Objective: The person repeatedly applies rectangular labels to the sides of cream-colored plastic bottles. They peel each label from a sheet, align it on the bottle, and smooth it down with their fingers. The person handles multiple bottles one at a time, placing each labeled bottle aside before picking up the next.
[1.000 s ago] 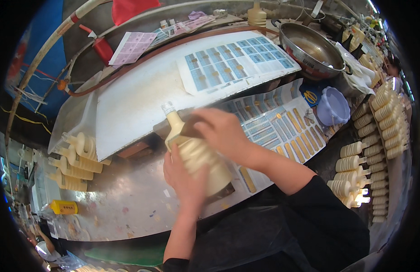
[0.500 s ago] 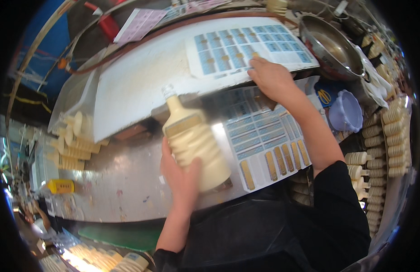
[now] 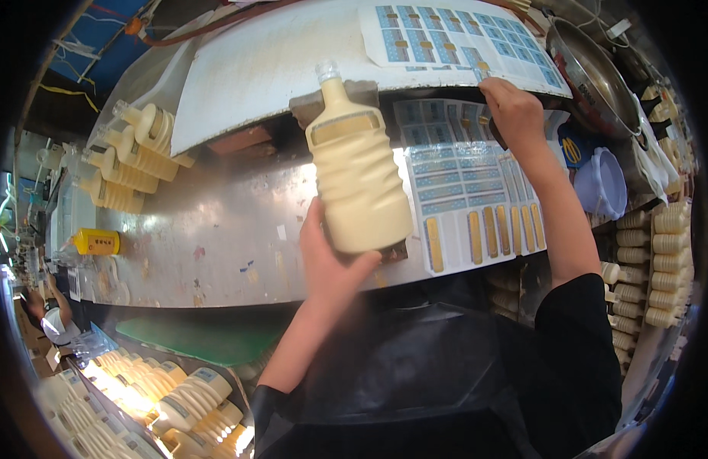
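A cream ribbed bottle (image 3: 362, 180) with a clear top and a gold band label on its shoulder lies neck away from me over a worn brown support (image 3: 304, 107). My left hand (image 3: 329, 260) curls round its lower left corner, thumb along the base. My right hand (image 3: 514, 111) is closed in a pinch on a blue-and-gold sticker label (image 3: 476, 63) at the near edge of the label sheet (image 3: 384, 57) on the white board (image 3: 254, 69). Below that hand, a second sheet (image 3: 461, 172) bears blue strips and several gold strips.
Several cream bottles (image 3: 128, 157) lie at the left, near a yellow container (image 3: 96, 242). More bottles fill the lower left (image 3: 182, 398) and stacks at the right (image 3: 667, 260). A metal pan (image 3: 595, 73) and a lilac bucket (image 3: 601, 183) stand right of the metal table (image 3: 216, 222).
The bottle, tilted and blurred before, now lies straighter on the support. My left hand has slid toward its base. My right hand's pinch now has a label lifting at the sheet's edge. The view has shifted.
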Demonstrator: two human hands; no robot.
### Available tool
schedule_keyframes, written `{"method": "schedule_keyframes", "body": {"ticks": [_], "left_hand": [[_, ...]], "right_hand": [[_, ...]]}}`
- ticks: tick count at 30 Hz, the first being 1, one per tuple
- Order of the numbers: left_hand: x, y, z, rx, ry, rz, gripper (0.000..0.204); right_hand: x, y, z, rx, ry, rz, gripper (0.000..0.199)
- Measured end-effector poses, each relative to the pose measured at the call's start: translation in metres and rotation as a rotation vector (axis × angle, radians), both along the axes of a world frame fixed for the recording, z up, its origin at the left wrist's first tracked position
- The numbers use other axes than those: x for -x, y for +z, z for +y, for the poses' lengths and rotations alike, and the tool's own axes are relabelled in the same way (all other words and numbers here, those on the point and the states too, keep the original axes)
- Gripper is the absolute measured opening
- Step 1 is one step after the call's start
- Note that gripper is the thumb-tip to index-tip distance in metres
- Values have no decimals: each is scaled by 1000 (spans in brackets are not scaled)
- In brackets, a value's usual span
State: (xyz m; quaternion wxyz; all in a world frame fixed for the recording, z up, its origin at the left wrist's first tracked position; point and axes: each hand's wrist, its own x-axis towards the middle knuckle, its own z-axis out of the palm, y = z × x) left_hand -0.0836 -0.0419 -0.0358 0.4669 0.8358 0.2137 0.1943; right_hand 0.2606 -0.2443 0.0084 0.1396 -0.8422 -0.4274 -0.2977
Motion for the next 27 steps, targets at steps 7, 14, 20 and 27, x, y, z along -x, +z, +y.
{"method": "schedule_keyframes", "body": {"ticks": [7, 14, 20, 27], "left_hand": [[-6, -14, 3, -176, 80, -131, 90], [-6, 3, 1, -144, 67, -100, 88], [1, 6, -3, -89, 65, -83, 91], [14, -9, 7, 56, 5, -139, 86]], "right_hand": [[39, 34, 21, -155, -27, 432, 29], [-2, -4, 4, 65, -65, 138, 48], [-9, -2, -17, -16, 23, 15, 25], [75, 51, 28, -126, 58, 962, 17]]}}
